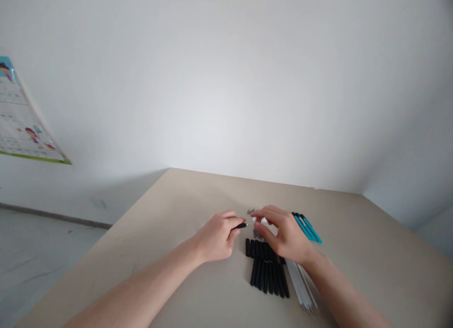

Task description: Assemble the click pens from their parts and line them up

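Note:
My left hand (pixel 220 234) is closed around a black pen barrel piece (pixel 241 225), with a thin pale tip sticking out of its right end. Just to the right of that tip is my right hand (pixel 281 231), its thumb and forefinger curled with a small gap between them. Whether anything tiny sits in that gap is hard to make out. Small white parts (pixel 264 220) show behind the right fingers. Small grey metal parts (pixel 257 234) lie below the fingertips, and more grey metal pieces (pixel 250 211) lie beyond them.
Black tubes form an upper row (pixel 256 248) and a lower row (pixel 269 277) on the beige table (pixel 198 196). Thin white pen refills (pixel 300 288) lie beside them, partly under my right wrist. Several teal and black pens (pixel 308 228) are farther right. A wall stands behind the table.

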`<state>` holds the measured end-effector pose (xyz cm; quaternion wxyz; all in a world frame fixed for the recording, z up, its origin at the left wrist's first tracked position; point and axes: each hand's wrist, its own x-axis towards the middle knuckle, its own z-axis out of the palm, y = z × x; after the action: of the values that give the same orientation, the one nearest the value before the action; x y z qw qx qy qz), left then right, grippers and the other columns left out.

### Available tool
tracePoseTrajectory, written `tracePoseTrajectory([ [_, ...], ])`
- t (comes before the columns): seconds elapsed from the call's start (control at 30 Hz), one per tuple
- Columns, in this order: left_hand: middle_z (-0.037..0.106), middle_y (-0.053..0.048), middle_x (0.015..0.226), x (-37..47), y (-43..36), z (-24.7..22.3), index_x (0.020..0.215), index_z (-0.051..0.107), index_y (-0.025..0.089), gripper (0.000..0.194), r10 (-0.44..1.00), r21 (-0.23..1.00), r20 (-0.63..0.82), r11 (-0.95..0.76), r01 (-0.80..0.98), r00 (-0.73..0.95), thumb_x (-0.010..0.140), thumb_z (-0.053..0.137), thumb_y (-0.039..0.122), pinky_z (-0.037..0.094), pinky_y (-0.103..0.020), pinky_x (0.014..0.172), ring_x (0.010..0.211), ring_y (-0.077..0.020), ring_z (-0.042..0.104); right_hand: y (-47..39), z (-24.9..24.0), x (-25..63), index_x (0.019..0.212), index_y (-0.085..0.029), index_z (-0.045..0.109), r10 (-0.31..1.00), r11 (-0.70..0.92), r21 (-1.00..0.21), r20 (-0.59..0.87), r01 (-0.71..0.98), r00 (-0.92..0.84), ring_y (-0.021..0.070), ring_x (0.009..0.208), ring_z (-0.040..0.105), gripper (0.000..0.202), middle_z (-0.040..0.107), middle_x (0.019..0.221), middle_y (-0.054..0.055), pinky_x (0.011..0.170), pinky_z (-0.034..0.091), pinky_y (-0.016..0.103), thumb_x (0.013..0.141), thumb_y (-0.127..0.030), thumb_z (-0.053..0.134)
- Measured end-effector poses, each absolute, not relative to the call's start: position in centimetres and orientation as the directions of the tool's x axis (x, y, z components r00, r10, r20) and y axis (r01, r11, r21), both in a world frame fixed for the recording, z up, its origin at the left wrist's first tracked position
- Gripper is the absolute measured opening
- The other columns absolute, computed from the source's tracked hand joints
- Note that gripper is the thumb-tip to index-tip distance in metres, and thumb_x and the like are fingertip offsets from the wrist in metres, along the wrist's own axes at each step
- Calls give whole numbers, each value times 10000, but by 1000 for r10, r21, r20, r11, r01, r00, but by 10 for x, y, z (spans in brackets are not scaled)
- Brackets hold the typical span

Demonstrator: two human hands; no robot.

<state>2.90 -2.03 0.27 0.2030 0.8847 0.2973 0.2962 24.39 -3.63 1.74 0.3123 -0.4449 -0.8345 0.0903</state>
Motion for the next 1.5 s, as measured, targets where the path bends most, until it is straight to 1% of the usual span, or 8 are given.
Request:
tracePoseTrajectory([
  [0.07,659,-48,891,31,-20,0,1072,618,178,249,672,608,397,-703,369,625,877,479,109,457,-240,751,821,-165,618,-45,20,231,1080,-204,627,797,601,-478,420,640,-435,157,709,597,253,675,837,38,641,449,257,853,-309,586],
  [0.17,684,-17,863,34,-20,-1,1063,591,191,190,744,699,384,-621,354,547,882,539,165,453,-231,750,802,-152,629,-48,18,221,913,-193,654,835,538,-534,443,652,-327,139,605,570,150,654,714,22,569,418,243,884,-299,551],
  [0.23,669,-13,801,34,-20,-2,939,614,184,90,760,686,381,-614,390,527,890,540,198,445,-230,701,749,-151,615,-47,16,220,800,-191,652,849,510,-554,448,658,-280,135,579,561,172,643,668,16,549,407,240,894,-269,531],
  [0.33,649,-30,798,33,-20,-2,817,618,173,135,719,622,396,-667,409,571,884,502,152,434,-232,688,755,-157,598,-45,15,220,838,-193,665,857,506,-583,426,636,-291,137,604,584,134,669,705,15,556,424,235,880,-241,547],
  [0.53,673,-42,896,32,-19,-4,913,613,168,165,713,666,398,-657,353,577,831,505,75,442,-228,744,827,-159,612,-45,12,219,1035,-239,686,846,532,-618,408,578,-343,149,704,630,198,723,885,24,619,459,242,869,-225,579],
  [0.67,654,-9,777,33,-19,-4,814,599,172,112,725,668,364,-640,379,585,843,511,109,408,-211,651,711,-136,581,-44,12,219,928,-234,726,849,528,-632,406,567,-338,151,693,634,149,722,796,18,628,455,243,858,-211,596],
  [0.9,586,10,699,32,-21,2,780,556,168,206,644,610,392,-716,339,657,936,424,193,331,-198,567,624,-107,503,-45,12,221,859,-200,726,893,449,-718,336,532,-300,118,550,582,170,665,637,-4,530,426,213,870,-224,558],
  [1.5,566,15,675,35,-22,10,831,612,178,264,712,633,292,-645,429,639,952,403,284,348,-195,591,615,-115,488,-46,16,222,741,-163,674,916,401,-752,317,524,-247,109,507,522,222,605,572,-5,488,392,205,873,-280,538],
])
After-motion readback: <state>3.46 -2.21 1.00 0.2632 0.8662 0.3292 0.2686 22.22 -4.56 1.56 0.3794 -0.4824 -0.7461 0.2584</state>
